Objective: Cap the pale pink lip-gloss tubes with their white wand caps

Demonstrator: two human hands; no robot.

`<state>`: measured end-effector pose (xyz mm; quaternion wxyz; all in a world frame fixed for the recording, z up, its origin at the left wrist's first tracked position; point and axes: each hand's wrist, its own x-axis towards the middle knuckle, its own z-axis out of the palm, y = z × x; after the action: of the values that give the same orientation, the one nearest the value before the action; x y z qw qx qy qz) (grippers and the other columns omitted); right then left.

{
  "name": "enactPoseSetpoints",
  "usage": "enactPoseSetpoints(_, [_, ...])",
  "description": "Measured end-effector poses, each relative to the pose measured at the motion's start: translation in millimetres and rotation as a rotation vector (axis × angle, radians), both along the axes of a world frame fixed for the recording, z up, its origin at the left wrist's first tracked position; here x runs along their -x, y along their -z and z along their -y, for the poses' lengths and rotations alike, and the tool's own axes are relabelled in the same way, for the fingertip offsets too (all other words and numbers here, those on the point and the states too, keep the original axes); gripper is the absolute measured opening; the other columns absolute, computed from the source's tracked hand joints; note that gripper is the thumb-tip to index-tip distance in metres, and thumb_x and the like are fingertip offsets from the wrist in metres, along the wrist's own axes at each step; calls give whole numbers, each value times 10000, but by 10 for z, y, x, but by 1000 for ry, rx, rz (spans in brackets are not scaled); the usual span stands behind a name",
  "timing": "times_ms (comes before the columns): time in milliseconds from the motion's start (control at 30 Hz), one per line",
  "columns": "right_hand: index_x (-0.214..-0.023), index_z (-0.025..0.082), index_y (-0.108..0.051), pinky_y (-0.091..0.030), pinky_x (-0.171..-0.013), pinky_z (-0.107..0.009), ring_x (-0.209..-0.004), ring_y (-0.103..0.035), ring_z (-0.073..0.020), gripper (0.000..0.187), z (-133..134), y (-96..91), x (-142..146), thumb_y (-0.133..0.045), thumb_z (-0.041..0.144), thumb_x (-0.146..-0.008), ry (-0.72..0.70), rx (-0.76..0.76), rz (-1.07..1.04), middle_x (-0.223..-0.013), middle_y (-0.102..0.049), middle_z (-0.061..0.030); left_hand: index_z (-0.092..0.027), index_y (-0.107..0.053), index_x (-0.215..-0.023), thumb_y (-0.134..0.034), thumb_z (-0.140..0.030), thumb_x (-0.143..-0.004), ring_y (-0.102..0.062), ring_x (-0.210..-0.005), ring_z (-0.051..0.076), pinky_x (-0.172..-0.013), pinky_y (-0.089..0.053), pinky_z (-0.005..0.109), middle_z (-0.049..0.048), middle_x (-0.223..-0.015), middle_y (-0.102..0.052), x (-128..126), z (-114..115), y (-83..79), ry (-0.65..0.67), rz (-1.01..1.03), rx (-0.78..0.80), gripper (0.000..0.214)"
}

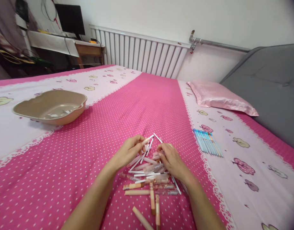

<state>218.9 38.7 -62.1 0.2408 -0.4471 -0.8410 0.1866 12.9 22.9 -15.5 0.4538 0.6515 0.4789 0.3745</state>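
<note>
My left hand point(132, 149) is closed in a pinch on a pale peach pen barrel point(145, 141), and a thin white end sticks out of it toward the right. Opposite it, my right hand point(170, 159) is closed around a thin white pen refill point(158, 138) whose upper end points up and left. The two white tips come close together; whether they touch I cannot tell. Beneath and between the hands lies a loose pile of white refills point(147, 174), clear printed pen parts point(165, 186) and peach barrels point(137, 192). Nearer me lie several peach-and-brown pen pieces point(152, 199).
A row of light blue pens point(205, 143) with one peach pen lies to the right. At left, a beige plastic basin point(50, 107) holds small white pieces. All rest on a pink dotted bedspread point(147, 105). Farther back are a pink pillow point(221, 97), a grey headboard point(269, 76) and a white radiator point(139, 52).
</note>
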Motion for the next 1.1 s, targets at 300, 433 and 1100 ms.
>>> enactPoseSetpoints(300, [-990,191,-527,-407,-768,-313,-877,-531,-188,154,-68,3,-44,-413,205,-887,69,96,-133,-946,-578,-54,-144,-536,-796,-404,-346,-847,-521,-633,137,-598,-413,264,24,-713,-582,-12,0,-4,-20,-79,-12,246])
enactPoseSetpoints(433, [-998,192,-575,-401,-794,-326,-910,-535,-204,163,-28,-34,-47,-495,262,-875,-11,140,-36,-965,-600,-59,-150,-533,-780,-399,-351,-848,-513,-633,140,-591,-397,263,17,-695,-565,-7,-5,14,-28,-141,-48,251])
enactPoseSetpoints(1100, [-1095,200,-636,-492,-772,-334,-878,-617,-199,316,-6,-208,-36,-610,310,-801,128,212,-534,-968,-669,-68,-154,-610,-965,-436,-257,-840,-573,-743,161,-672,-420,260,47,-844,-656,-20,-20,50,39,-294,-112,238])
